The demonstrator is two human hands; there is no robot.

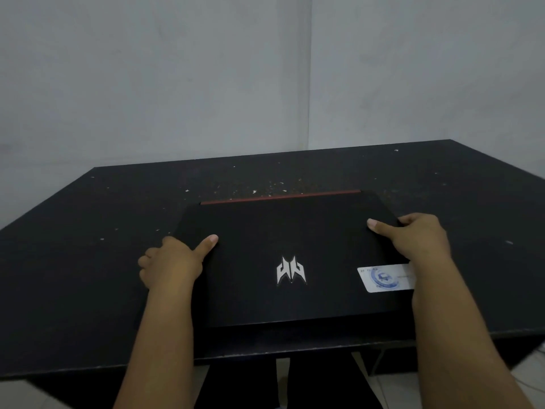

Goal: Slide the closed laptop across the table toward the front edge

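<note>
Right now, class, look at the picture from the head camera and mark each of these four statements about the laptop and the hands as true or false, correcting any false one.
1. The laptop is open. False: its lid is closed.
2. Both hands grip the laptop's sides, left hand and right hand. True.
3. A pale card lies on the lid near the right hand. True.
4. The laptop rests on a white table. False: the table is black.
</note>
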